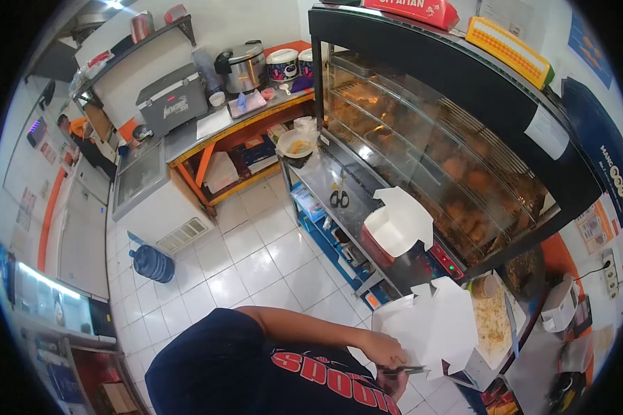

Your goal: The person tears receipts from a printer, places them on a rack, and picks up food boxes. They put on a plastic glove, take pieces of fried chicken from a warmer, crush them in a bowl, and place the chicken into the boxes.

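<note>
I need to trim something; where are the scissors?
In the head view, near centre, the scissors lie on the counter, left of the open red-sided box.

Two hands [384, 349], one pair of scissors [339, 199], one cooler box [175, 102], one display case [457, 83]

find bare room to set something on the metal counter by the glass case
Bare metal lies between the round white bowl and the black-handled scissors, with a smaller patch between scissors and the open white cardboard box. Crowded past that: large white carton, crumb-strewn white board.
</note>
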The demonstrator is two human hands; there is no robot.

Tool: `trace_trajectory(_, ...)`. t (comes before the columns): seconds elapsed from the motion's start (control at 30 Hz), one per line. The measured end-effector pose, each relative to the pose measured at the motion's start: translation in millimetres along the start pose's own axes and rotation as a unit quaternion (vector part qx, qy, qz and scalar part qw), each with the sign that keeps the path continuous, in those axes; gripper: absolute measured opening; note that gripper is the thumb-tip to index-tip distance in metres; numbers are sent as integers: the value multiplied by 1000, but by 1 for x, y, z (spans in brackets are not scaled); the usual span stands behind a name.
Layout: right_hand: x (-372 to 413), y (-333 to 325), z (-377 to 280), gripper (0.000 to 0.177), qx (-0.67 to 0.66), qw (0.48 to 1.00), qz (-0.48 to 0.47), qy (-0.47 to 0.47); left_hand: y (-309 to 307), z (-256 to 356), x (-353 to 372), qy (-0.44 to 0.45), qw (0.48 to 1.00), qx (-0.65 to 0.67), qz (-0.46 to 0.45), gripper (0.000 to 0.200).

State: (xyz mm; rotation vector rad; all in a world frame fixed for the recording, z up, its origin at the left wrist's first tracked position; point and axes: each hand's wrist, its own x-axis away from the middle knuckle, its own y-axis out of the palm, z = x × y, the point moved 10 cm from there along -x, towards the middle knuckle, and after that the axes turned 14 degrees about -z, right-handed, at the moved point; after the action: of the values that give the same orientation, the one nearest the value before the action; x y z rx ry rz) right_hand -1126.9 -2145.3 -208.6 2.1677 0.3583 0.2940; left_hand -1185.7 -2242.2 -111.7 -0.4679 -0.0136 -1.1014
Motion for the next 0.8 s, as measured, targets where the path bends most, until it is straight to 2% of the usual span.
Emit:
trace_trajectory(0.07, -7, 9, -4, 69, 65, 998, -3, 17, -4, -3, 5, -20, 999, 12, 22, 31)
trace_trajectory(0.13, -17, 24, -8, 65, 80, 996, -14, 24, -6, -6, 5, -65, 990, -99, 81, 18)
trace_trajectory(0.17, -23, 31, -9, 61, 94, 995, -26, 24, -7, -7, 6, -70, 989, -99, 88, 18)
trace_trajectory(0.23, -31, 35, -12, 60, 110, 993, -33, 21, -28, 3, 17, -28, 979, -80, 185, 20)
trace_trajectory(0.27, -35, 35, -14, 59, 117, 992, -35, 18, -36, 6, 23, -35, 977, -83, 195, 20)
trace_trajectory(0.33, -43, 35, -17, 58, 134, 990, -35, 16, -56, 26, 42, 50, 963, -31, 264, 21)
trace_trajectory(0.37, -49, 36, -18, 58, 143, 989, -35, 15, -67, 39, 55, 68, 958, -46, 273, 22)
trace_trajectory(0.4, -55, 37, -18, 57, 151, 988, -38, 16, -79, 48, 72, 56, 955, -50, 289, 22)
trace_trajectory(0.47, -66, 37, -15, 56, 177, 983, -36, 25, -93, 74, 107, 148, 939, 24, 308, 23)
trace_trajectory(0.5, -74, 40, -12, 55, 190, 981, -41, 30, -91, 73, 117, 155, 946, 50, 281, 23)
trace_trajectory(0.53, -79, 41, -9, 55, 201, 978, -44, 39, -93, 71, 135, 140, 940, 45, 309, 23)
trace_trajectory(0.63, -94, 48, 3, 54, 230, 970, -58, 60, -74, 70, 165, 165, 952, 106, 236, 25)
trace_trajectory(0.8, -111, 58, 18, 52, 267, 957, -84, 78, -38, 30, 201, 119, 939, 136, 291, 21)
